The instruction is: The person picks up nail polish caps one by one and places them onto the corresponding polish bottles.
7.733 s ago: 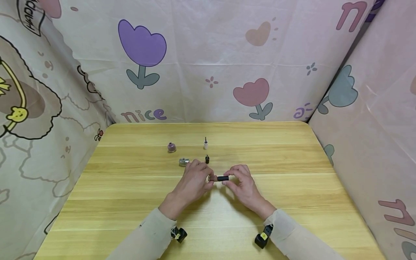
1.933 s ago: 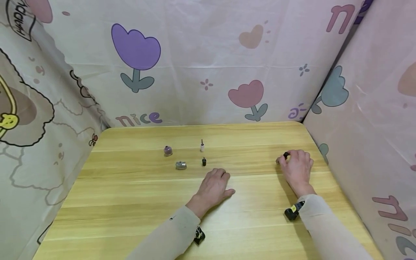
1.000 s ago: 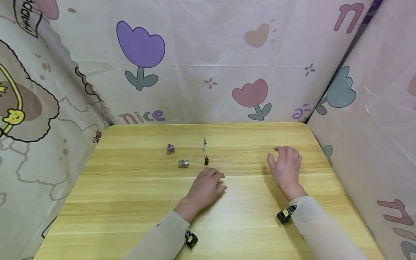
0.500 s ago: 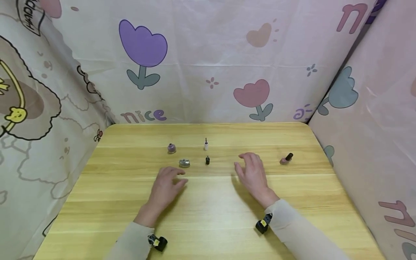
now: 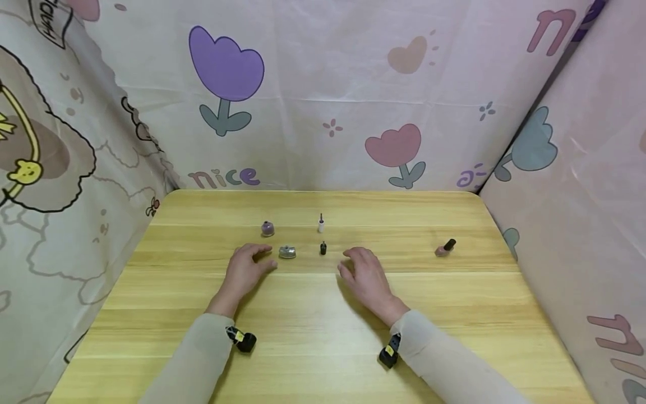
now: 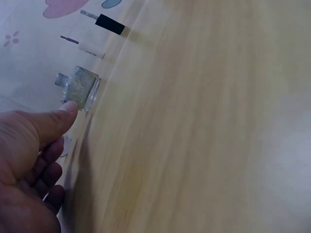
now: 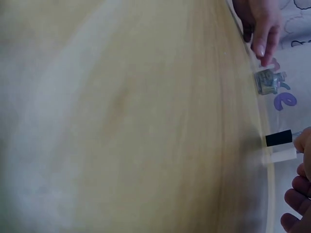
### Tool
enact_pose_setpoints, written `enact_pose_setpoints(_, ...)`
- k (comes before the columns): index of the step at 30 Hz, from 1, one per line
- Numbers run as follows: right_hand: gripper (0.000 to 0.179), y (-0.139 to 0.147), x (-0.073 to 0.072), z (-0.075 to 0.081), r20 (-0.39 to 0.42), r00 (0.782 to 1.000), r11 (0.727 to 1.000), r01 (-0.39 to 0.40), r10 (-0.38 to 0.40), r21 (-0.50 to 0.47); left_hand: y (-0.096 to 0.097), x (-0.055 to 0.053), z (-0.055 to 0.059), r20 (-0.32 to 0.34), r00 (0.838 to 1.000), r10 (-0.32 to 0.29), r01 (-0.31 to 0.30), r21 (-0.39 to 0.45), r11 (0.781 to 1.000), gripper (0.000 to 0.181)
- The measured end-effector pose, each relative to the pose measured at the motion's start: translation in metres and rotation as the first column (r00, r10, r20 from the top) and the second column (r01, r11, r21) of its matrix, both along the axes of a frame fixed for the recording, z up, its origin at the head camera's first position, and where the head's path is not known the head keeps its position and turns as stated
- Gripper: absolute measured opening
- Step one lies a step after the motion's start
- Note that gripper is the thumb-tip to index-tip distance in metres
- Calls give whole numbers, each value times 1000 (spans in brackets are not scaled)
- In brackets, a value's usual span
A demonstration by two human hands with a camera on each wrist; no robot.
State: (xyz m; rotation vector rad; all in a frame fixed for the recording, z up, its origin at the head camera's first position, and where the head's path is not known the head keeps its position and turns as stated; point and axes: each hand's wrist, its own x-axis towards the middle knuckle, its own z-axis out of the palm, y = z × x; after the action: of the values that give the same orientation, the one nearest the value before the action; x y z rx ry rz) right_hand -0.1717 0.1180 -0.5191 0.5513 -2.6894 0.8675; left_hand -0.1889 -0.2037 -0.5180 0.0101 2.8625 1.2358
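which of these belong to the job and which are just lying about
Likely the job:
glitter bottle, nearest left hand
black brush cap, nearest right hand
purple bottle
white brush cap
capped bottle

Apparently just around:
patterned cloth
wrist cameras

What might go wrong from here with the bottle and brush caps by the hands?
The left hand is close to the uncapped silvery bottle; a bump might tip it and spill any contents. The black cap stands brush-up near the right hand and could topple. The white cap stands behind it, so a careless reach might knock that over too.
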Motion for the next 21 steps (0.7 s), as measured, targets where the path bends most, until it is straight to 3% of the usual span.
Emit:
enact_pose_setpoints(9,33,-1,1,-7,19,1000,1000,6,-6,16,9,-21,-2,-25,995,-98,98,-5,995,44)
enact_pose_setpoints(21,34,-3,-2,-10,22,1000,1000,21,-21,17,8,-32,-6,-38,991,-131,129,-35,991,37)
